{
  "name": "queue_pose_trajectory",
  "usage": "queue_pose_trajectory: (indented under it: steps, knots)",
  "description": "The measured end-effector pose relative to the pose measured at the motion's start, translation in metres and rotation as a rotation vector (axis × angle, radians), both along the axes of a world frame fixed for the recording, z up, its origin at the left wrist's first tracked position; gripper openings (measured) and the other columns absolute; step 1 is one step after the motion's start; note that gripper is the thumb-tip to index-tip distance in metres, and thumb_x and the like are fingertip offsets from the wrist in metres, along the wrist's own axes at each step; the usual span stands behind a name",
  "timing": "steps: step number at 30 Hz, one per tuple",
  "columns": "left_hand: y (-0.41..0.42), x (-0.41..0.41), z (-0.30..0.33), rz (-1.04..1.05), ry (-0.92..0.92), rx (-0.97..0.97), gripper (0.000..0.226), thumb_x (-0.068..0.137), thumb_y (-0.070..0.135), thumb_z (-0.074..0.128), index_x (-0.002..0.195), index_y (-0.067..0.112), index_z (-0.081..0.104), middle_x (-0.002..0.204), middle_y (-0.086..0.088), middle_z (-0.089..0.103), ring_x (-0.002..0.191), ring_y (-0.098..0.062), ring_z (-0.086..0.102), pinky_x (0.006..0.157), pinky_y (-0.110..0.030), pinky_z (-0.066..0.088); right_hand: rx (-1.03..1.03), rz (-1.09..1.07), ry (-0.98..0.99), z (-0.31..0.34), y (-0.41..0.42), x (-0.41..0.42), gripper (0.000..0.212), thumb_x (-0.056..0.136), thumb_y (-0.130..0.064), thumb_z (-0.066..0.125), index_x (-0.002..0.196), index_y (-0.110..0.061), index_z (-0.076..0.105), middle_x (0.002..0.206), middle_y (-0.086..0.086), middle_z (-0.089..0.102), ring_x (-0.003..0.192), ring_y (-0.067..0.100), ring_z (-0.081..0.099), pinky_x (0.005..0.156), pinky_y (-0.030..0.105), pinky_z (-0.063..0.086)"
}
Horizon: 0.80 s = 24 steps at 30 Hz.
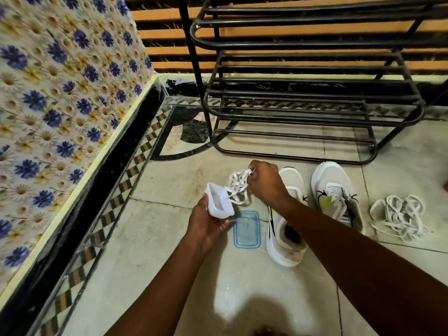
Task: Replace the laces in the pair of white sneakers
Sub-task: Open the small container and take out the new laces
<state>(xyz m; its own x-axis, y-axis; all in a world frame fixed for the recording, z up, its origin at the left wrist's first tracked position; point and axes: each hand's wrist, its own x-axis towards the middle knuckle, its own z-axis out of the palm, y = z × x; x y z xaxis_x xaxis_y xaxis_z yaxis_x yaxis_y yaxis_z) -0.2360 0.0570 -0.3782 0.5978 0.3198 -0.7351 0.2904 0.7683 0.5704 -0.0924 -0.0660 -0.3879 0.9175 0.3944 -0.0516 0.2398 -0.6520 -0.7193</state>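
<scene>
My left hand [206, 220] holds a small white plastic container [219, 201], tilted, above the floor. My right hand [265, 184] pinches a bundle of white laces [237, 184] that hangs half out of the container. Two white sneakers stand on the tiled floor without laces: one [283, 241] partly hidden under my right forearm, the other [335, 192] to its right. A loose heap of greyish-white laces [400, 217] lies on the floor right of the sneakers.
A blue-rimmed clear lid [247, 230] lies flat on the floor under my hands. A black metal shoe rack [303, 93] stands just behind the sneakers. A flower-patterned wall [60, 105] with a black skirting runs along the left.
</scene>
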Motion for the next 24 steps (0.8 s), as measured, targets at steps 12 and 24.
queue_pose_trajectory:
  steps: [12, 24]
  knots:
    - [0.015, 0.009, 0.002, 0.010, -0.014, 0.048, 0.040, 0.106, 0.033, 0.053, 0.139, 0.011, 0.057, 0.110, -0.016, 0.072, 0.087, -0.028, 0.071, 0.061, -0.033, 0.060, 0.025, 0.027, 0.101, -0.011, 0.001, -0.008, 0.049, 0.083, -0.008, 0.060, 0.132, -0.016, 0.059, 0.111, 0.010, 0.073, 0.106, 0.033, 0.064, 0.096, 0.038, 0.051]
    - [-0.020, 0.019, 0.009, 0.001, -0.053, 0.152, 0.044, 0.106, 0.041, 0.052, 0.137, 0.011, 0.060, 0.092, -0.010, 0.070, 0.070, -0.022, 0.064, 0.048, -0.026, 0.048, -0.095, 0.135, -0.023, -0.001, -0.042, -0.020, 0.049, 0.089, -0.006, 0.060, 0.136, -0.019, 0.055, 0.132, 0.008, 0.062, 0.124, 0.028, 0.056, 0.103, 0.036, 0.047]
